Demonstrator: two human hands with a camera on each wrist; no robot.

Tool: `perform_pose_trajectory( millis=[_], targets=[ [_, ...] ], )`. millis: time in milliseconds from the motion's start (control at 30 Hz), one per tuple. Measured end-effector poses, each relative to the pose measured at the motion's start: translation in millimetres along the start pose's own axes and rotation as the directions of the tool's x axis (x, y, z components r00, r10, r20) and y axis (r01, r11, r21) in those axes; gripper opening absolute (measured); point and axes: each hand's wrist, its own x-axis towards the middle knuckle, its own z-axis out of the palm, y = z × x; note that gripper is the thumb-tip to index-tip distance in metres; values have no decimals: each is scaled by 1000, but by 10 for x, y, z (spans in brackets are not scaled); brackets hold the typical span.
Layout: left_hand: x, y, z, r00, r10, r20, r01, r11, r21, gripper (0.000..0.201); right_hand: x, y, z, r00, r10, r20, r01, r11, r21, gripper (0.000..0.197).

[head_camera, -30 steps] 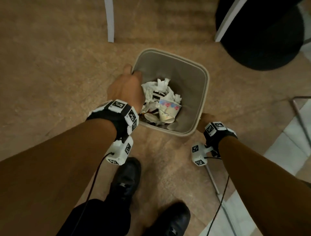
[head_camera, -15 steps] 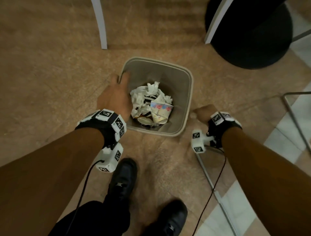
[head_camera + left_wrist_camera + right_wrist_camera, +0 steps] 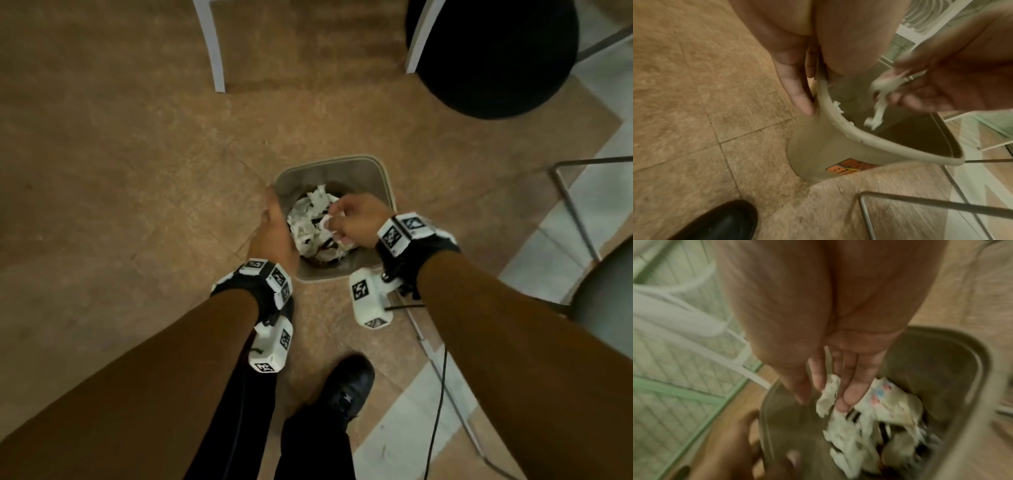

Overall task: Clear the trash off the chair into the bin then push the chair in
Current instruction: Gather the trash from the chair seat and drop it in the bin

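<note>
A beige bin stands on the floor, filled with crumpled white paper and a patterned paper cup. My left hand grips its left rim, fingers down the outer wall. My right hand hovers over the opening and pinches a crumpled white paper scrap, which hangs above the trash inside. The chair's dark seat shows at the right edge, its metal frame beside the bin.
A round black object and two white legs stand beyond the bin. A thin metal chair rail runs along the floor near the bin's base. My black shoe is just behind the bin.
My right hand has left the bin's right corner and now sits over the opening with a paper scrap. The bin looks smaller and lower; the left hand stays on its rim.
</note>
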Motion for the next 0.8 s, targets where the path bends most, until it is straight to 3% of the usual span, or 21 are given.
perform_pose_trajectory(
  millis=[133,300,433,533,633,800],
  targets=[
    [-320,-63,99,992,83,93,-95,987,130,103,-173,342,352,990,140,-35,-142,988,-63,47],
    [-593,102,-73,980,55,189,-96,971,217,75,-637,424,427,979,196,-54,-190,977,101,35],
    [-625,529,-215,958,157,239,-239,900,365,58,-1173,229,149,987,98,-123,-78,984,160,21],
    [-864,1152,-358,944,231,234,-307,873,378,41,-1664,134,-192,971,62,-232,8,957,290,22],
    [-1210,1750,-394,893,389,224,-448,805,388,36,-2227,268,-599,932,92,-351,42,933,357,30],
    [-1913,2710,-237,733,583,350,-679,644,351,38,-3012,859,-1177,839,252,-482,69,830,553,23]
  ],
)
